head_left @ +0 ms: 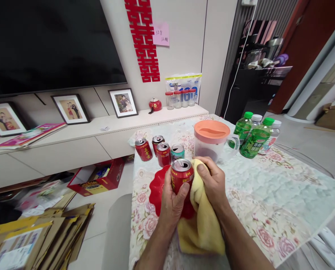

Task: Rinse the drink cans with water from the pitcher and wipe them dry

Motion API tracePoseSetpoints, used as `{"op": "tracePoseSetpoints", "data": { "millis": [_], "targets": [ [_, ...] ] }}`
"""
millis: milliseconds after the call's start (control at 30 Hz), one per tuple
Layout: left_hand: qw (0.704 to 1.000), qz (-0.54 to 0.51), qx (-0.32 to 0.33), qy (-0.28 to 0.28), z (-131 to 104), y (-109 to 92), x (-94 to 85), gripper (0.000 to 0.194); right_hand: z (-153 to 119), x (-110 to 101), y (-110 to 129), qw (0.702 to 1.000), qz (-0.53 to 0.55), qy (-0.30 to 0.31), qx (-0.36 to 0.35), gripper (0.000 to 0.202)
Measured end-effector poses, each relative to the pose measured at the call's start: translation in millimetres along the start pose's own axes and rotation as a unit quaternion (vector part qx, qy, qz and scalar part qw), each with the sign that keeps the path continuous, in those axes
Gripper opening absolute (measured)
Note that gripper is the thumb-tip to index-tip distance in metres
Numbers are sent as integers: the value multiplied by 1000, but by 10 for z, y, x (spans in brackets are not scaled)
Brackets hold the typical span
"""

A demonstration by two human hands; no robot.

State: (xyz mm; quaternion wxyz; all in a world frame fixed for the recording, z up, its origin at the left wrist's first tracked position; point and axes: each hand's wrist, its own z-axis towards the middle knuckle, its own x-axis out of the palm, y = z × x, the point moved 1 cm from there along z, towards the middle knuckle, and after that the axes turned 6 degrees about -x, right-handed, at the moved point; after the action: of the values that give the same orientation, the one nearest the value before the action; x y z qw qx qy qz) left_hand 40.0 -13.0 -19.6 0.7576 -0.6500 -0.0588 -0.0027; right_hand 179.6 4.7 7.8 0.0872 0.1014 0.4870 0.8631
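Observation:
An opened red can (pixel 181 176) is upright in my left hand (pixel 174 200), whose thumb and fingers wrap round it. My right hand (pixel 212 180) grips a yellow cloth (pixel 202 228), which touches the can's right side and hangs down toward me. Beneath both hands lies a red scalloped dish (pixel 155 191), partly hidden. Just behind stand opened cans: a red can (pixel 143 150) at the left, a dark red can (pixel 158 141), another red can (pixel 164 154) and a teal can (pixel 178 152).
A clear pitcher with an orange lid (pixel 211 132) stands behind my right hand. Green-capped bottles (pixel 254 138) are farther right on the flowered tablecloth (pixel 251 195). Beyond are a white cabinet (pixel 99 131) with photo frames and jars. Flattened cardboard (pixel 51 236) lies on the floor at left.

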Motion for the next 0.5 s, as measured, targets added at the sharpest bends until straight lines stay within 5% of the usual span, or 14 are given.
{"op": "tracePoseSetpoints", "data": {
  "millis": [133, 367, 500],
  "targets": [
    [1000, 0, -10, 22, -9, 12, -8, 71, -12, 3, 22, 997, -35, 11, -74, 30],
    [998, -10, 15, 54, -12, 63, -13, 75, 44, 36, -94, 974, 121, 50, 186, 46],
    [998, 45, 51, 18, -13, 72, -39, 79, 64, 57, -111, 957, 158, 79, 229, 53]
  ]
}}
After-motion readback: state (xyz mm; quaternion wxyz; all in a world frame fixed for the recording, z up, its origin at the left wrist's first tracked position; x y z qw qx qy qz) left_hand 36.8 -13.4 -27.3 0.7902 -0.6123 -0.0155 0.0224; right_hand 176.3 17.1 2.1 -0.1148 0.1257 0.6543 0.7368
